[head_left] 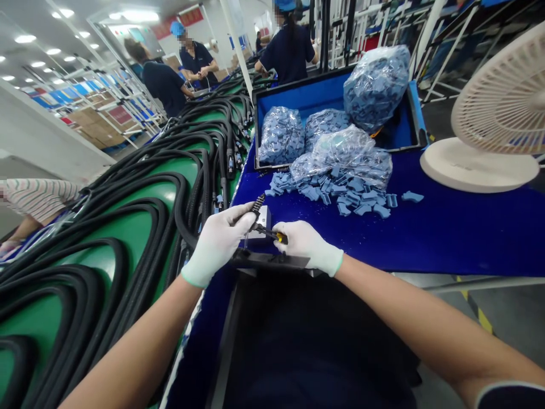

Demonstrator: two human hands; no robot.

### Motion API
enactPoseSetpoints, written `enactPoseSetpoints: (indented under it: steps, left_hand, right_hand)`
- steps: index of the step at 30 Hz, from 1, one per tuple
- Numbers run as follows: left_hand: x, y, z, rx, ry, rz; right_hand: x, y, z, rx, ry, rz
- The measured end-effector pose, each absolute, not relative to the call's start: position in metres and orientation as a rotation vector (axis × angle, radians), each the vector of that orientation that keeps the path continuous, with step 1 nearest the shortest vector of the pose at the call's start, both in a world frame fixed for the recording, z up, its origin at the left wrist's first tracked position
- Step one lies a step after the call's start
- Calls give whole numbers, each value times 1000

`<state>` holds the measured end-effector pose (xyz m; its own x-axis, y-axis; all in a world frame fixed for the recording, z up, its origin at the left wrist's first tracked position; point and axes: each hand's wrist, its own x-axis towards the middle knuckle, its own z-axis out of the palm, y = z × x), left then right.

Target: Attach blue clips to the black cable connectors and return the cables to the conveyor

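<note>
Left hand [217,244] closed around a ribbed black cable end [258,203], right hand [309,245] gripping a yellow-handled screwdriver [280,237] just beside it, both above a dark tray [272,260].

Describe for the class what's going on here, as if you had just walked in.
A person in white gloves works at a blue-covered bench. The left hand grips a ribbed black part above a small grey box, while the right hand holds a yellow-and-black tool near it. Loose blue pieces lie beside clear bags of more. Black hoses lie looped on a green belt alongside, and co-workers stand further along.
</note>
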<state>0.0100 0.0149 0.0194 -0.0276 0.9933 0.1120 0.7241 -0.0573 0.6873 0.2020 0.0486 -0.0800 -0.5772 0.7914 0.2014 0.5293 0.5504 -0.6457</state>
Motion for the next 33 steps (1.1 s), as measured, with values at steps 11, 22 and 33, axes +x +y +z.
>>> enactPoseSetpoints:
  steps: [11,22,33]
  left_hand:
    - [13,21,14,1499,1616,1159]
    - [29,11,21,2073,1329,367]
    - [13,18,-7,2090,1034,490]
  right_hand:
    - [259,20,-48,-1003,-2134,833]
    - [226,-8,-64,-714,-947,1901]
    - [231,-6,-60,-900,-1381,1672]
